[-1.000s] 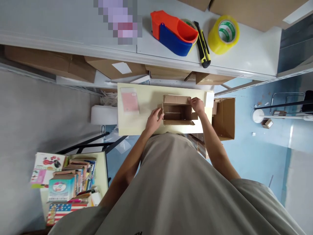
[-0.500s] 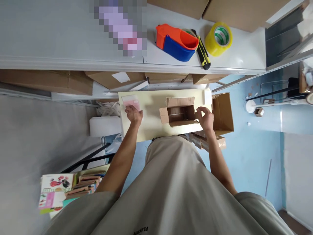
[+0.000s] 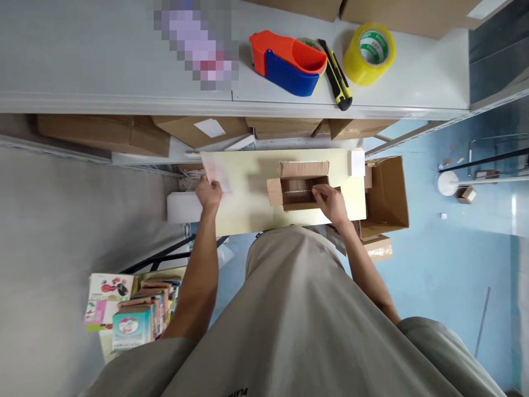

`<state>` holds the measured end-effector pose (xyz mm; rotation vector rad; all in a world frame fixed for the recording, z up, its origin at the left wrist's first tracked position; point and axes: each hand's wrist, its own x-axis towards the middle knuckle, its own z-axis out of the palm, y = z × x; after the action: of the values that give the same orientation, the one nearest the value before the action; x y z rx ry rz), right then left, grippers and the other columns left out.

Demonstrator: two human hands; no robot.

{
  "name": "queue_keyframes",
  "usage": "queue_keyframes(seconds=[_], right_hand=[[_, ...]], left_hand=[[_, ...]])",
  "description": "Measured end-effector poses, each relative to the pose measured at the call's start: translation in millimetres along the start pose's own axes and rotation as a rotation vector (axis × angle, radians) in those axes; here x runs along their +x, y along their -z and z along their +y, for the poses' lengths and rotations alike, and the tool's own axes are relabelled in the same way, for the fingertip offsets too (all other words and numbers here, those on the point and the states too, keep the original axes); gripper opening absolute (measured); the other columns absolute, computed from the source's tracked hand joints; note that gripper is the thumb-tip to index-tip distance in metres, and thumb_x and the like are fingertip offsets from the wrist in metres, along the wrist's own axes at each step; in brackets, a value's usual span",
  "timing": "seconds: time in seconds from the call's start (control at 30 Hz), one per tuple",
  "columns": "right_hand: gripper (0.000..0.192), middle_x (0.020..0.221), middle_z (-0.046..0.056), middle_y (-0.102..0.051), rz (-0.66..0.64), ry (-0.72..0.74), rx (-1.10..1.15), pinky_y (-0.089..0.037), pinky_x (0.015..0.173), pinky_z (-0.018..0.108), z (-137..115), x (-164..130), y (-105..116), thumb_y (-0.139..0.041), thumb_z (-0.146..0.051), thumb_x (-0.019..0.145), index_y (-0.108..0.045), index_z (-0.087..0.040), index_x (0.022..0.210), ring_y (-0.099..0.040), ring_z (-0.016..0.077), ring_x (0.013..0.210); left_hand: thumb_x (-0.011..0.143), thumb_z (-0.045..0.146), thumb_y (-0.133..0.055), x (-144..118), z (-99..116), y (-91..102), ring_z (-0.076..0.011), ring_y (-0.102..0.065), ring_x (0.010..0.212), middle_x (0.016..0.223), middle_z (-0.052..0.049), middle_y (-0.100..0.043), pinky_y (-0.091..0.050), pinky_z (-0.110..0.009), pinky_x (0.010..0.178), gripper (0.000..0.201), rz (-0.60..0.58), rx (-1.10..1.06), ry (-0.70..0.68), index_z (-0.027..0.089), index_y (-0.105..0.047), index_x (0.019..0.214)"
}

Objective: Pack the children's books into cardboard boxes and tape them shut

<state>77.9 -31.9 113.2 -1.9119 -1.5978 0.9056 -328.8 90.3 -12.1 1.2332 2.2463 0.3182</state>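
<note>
A small open cardboard box (image 3: 301, 184) sits on a pale yellow table (image 3: 256, 209) below me. My right hand (image 3: 330, 201) rests on the box's near right edge, fingers over the rim. My left hand (image 3: 209, 193) is at the table's left edge, gripping a pink packet in clear wrap (image 3: 215, 171), which looks blurred. A small white block (image 3: 356, 163) lies at the table's far right corner.
A grey shelf holds an orange and blue tape dispenser (image 3: 289, 60), a yellow utility knife (image 3: 339, 77) and a yellow tape roll (image 3: 369, 52). A larger open carton (image 3: 386, 193) stands right of the table. Books (image 3: 128, 309) are stacked at lower left.
My left hand left the box, reached the pink packet and drew it to the table's left edge. My right hand shifted from the box's right flap to its near right rim.
</note>
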Motion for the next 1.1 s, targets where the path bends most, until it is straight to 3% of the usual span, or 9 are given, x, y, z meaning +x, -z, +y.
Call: queue_keyframes(seconds=[0.1,0.23,0.33,0.47,0.57,0.67,0.87,0.97,1.1], right_hand=[[0.055,0.126,0.015,-0.088,-0.059,0.088,0.128,-0.071,0.106,0.047,-20,12,-2,-0.055,-0.069,0.114,-0.084,-0.023,0.122,-0.086,0.0339,0.116],[0.051,0.137,0.01,-0.086,-0.158,0.191,0.25,-0.071,0.107,0.044,-56,18,-5,-0.054,-0.067,0.117,-0.082,-0.027,0.131,-0.086,0.0299,0.119],[0.051,0.14,0.01,-0.085,-0.204,0.2,0.239,-0.072,0.104,0.046,-71,18,-6,-0.059,-0.069,0.116,-0.079,-0.029,0.141,-0.086,0.0308,0.118],[0.05,0.129,0.009,-0.087,-0.151,0.111,0.22,-0.073,0.1,0.051,-60,22,1,-0.074,-0.068,0.109,-0.079,-0.03,0.142,-0.087,0.0334,0.111],[0.047,0.121,0.007,-0.089,-0.173,0.081,0.329,-0.073,0.096,0.048,-39,26,11,-0.073,-0.063,0.111,-0.08,-0.029,0.142,-0.087,0.0307,0.105],[0.047,0.122,0.005,-0.089,-0.2,0.121,0.369,-0.073,0.095,0.046,-19,33,25,-0.066,-0.063,0.114,-0.081,-0.03,0.144,-0.086,0.0285,0.105],[0.041,0.133,0.004,-0.085,-0.183,0.292,0.027,-0.064,0.114,0.055,17,69,54,-0.059,-0.049,0.119,-0.081,-0.033,0.149,-0.08,0.0359,0.129],[0.031,0.119,0.009,-0.087,-0.296,0.361,-0.203,-0.059,0.118,0.061,28,86,48,-0.062,-0.034,0.117,-0.089,-0.028,0.132,-0.078,0.0402,0.129],[0.023,0.108,0.016,-0.088,-0.461,0.35,-0.408,-0.057,0.116,0.06,30,96,18,-0.067,-0.021,0.112,-0.091,-0.02,0.114,-0.079,0.0417,0.123]], left_hand=[[0.092,0.025,-0.06,-35,1,26.8,-0.0306,-0.082,0.11,0.111,-0.014,-0.083,-0.067,-0.043,0.104,0.027,0.004,-0.281,-0.071,0.017,-0.074,0.114],[0.089,0.04,-0.074,-111,36,41.5,-0.0243,-0.081,0.097,0.11,-0.008,-0.085,-0.068,-0.033,0.088,0.034,-0.091,-0.68,-0.273,0.02,-0.076,0.117],[0.091,0.045,-0.082,-162,75,35.0,-0.0235,-0.082,0.097,0.113,-0.007,-0.086,-0.067,-0.03,0.084,0.041,-0.16,-0.768,-0.353,0.021,-0.076,0.123],[0.095,0.049,-0.082,-198,114,10.4,-0.0243,-0.084,0.101,0.111,-0.006,-0.086,-0.069,-0.032,0.086,0.044,-0.173,-0.82,-0.372,0.023,-0.074,0.129],[0.098,0.056,-0.08,-209,129,-11.3,-0.024,-0.084,0.1,0.111,-0.005,-0.085,-0.07,-0.031,0.083,0.044,-0.187,-0.849,-0.36,0.024,-0.073,0.128],[0.102,0.066,-0.078,-210,136,-24.7,-0.0274,-0.083,0.114,0.127,-0.009,-0.083,-0.071,-0.036,0.092,0.054,-0.197,-0.801,-0.406,0.026,-0.07,0.138],[0.108,0.074,-0.069,-190,125,-19.0,-0.0362,-0.069,0.153,0.172,-0.016,-0.06,-0.064,-0.053,0.116,0.079,0.001,-0.575,-0.496,0.035,-0.045,0.172],[0.11,0.064,-0.069,-178,111,-26.7,-0.0369,-0.064,0.159,0.174,-0.016,-0.058,-0.06,-0.057,0.123,0.076,-0.022,-0.467,-0.498,0.034,-0.043,0.175],[0.102,0.042,-0.078,-167,90,-60.3,-0.0399,-0.059,0.164,0.169,-0.02,-0.063,-0.048,-0.06,0.137,0.071,-0.037,-0.276,-0.405,0.023,-0.056,0.167]])
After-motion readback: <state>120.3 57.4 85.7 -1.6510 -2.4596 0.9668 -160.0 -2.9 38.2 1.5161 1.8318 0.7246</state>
